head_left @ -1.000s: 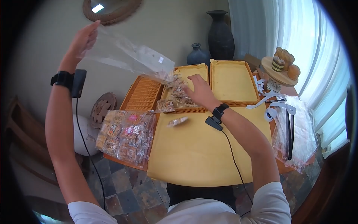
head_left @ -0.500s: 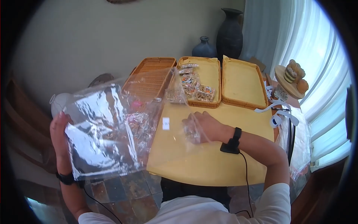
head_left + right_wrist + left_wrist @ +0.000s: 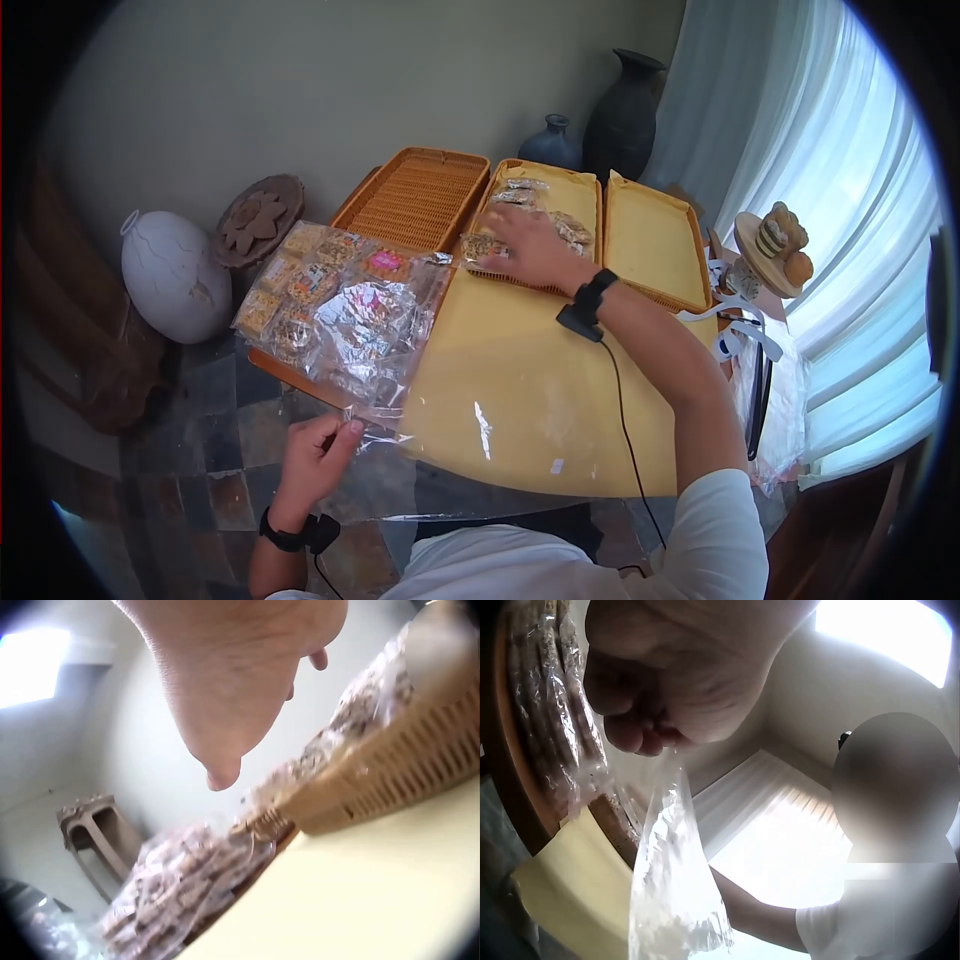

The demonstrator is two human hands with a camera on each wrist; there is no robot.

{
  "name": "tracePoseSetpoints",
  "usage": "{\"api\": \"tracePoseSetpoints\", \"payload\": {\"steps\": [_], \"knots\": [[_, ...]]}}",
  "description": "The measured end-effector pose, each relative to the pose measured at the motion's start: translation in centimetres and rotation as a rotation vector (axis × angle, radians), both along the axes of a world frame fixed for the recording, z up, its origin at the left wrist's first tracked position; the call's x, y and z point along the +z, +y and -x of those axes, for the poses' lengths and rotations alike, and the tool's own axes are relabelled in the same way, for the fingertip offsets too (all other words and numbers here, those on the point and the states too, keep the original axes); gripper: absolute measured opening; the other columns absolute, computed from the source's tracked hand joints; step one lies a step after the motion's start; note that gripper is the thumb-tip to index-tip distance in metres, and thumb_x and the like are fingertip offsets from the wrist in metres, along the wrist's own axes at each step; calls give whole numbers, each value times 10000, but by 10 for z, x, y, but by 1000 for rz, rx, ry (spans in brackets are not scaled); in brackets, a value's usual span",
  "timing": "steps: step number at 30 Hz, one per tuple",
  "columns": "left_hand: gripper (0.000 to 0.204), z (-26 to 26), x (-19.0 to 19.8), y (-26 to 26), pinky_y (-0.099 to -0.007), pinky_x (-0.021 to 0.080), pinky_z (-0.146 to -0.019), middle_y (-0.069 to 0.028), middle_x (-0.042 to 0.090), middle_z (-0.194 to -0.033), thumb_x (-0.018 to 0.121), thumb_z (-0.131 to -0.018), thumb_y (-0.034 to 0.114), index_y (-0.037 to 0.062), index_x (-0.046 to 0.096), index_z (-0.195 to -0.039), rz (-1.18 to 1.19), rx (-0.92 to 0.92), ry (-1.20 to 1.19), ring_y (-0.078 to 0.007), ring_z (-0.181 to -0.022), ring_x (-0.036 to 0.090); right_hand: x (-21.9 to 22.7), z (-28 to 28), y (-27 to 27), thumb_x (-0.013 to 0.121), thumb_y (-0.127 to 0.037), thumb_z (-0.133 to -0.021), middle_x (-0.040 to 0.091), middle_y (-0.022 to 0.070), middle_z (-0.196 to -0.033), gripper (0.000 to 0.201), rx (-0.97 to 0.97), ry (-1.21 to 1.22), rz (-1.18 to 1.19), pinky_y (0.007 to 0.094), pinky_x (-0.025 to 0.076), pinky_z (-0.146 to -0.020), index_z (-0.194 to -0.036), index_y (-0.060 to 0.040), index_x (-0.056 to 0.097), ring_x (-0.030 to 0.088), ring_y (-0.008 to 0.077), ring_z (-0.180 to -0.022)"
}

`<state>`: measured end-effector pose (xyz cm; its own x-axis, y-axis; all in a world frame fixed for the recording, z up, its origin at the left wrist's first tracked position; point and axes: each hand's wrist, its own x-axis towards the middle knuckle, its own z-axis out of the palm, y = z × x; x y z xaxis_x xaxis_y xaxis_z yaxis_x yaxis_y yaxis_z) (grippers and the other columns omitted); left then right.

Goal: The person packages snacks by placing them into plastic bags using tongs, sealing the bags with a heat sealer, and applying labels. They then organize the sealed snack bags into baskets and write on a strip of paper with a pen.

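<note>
My left hand (image 3: 318, 455) pinches the edge of a large clear plastic bag (image 3: 675, 862) at the near left of the table. In the head view the bag spreads across the yellow sheet (image 3: 560, 370), its small white label near the front edge. My right hand (image 3: 535, 245) is over the near left part of the middle wicker basket (image 3: 600, 200), fingers extended. Wrapped snack packets (image 3: 570, 228) lie in that basket beside and partly beneath the hand. In the right wrist view the fingertips are above the basket's packets.
A pile of bagged snack packets (image 3: 310, 285) lies on the table's left. A bare wicker basket (image 3: 415, 195) stands behind it; a lined basket (image 3: 655, 240) stands on the right. White tape (image 3: 735, 340), folded plastic bags (image 3: 785, 400) and a bread stand (image 3: 770, 255) occupy the right side.
My left hand has come down from high on the left, bringing the bag to the table's front. My right hand took a packet from the yellow sheet and moved back over the middle basket.
</note>
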<state>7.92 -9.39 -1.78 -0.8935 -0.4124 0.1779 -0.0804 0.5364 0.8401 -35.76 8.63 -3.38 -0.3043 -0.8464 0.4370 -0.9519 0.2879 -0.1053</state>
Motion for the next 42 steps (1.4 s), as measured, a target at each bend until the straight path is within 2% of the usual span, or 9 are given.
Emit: {"api": "tracePoseSetpoints", "payload": {"steps": [8,13,18,26,32,34,37,40,42], "knots": [[296,20,9,27,-381,440,-550,-143,580,-677,733,-1021,202,7,625,-826,190,-157,-101,-270,-534,545,-32,54,-14,557,-415,-1080,482,158,-1632,546,-11,-111,-220,599,309,-1214,-1561,-156,549,459,325,-1513],[203,63,18,54,-430,502,-596,-173,678,-789,690,-1045,209,36,659,-944,256,-156,-40,-360,-663,679,-30,60,12,567,-534,-1058,431,201,-1674,700,-198,-100,-18,596,260,-1268,-1613,-115,488,394,382,-1557],[140,113,7,71,-474,522,-632,-189,700,-823,648,-1065,187,49,655,-1038,427,-214,3,-406,-723,702,-17,17,59,657,-472,-1013,451,228,-1650,724,-228,-164,45,562,351,-1219,-1586,-57,505,427,384,-1531],[181,182,-30,91,-559,542,-716,-232,720,-865,567,-1084,226,58,612,-1030,608,-164,-70,-469,-827,710,12,-31,224,740,-333,-932,674,174,-1308,392,-426,-15,63,477,477,-1039,-1171,-22,746,641,349,-1239],[130,223,-57,69,-570,538,-716,-229,721,-898,570,-1081,186,62,588,-1046,705,-15,-67,-473,-854,706,15,-33,384,761,-320,-938,658,152,-1180,389,-939,-38,-107,513,478,-1012,-1201,-37,713,651,347,-1179],[135,225,-48,73,-556,555,-826,-262,709,-1034,588,-1059,168,58,611,-1134,619,-26,-183,-482,-1019,695,23,-38,420,770,-311,-928,661,154,-1219,407,-1086,-67,-165,507,477,-1017,-1225,-40,709,648,347,-1193],[272,220,-45,88,-539,519,-1002,-278,661,-1240,615,-1034,150,44,617,-1284,744,-64,146,-500,-1219,623,15,-31,467,749,-314,-912,704,128,-1192,323,-1185,93,-173,516,455,-993,-1137,-81,758,658,330,-1186],[465,196,-19,125,-522,426,-1158,-259,563,-1466,669,-1013,198,24,573,-1433,553,-308,170,-491,-1386,515,15,-20,502,756,-279,-900,738,87,-1075,209,-1175,-169,-435,492,429,-971,-1031,-119,781,680,316,-1121],[569,176,-16,135,-519,383,-1211,-232,527,-1556,717,-995,281,34,552,-1480,628,-642,110,-439,-1449,492,26,-36,501,774,-192,-887,739,72,-1010,112,-1064,-64,-203,482,424,-971,-956,-104,776,688,292,-1046]]}}
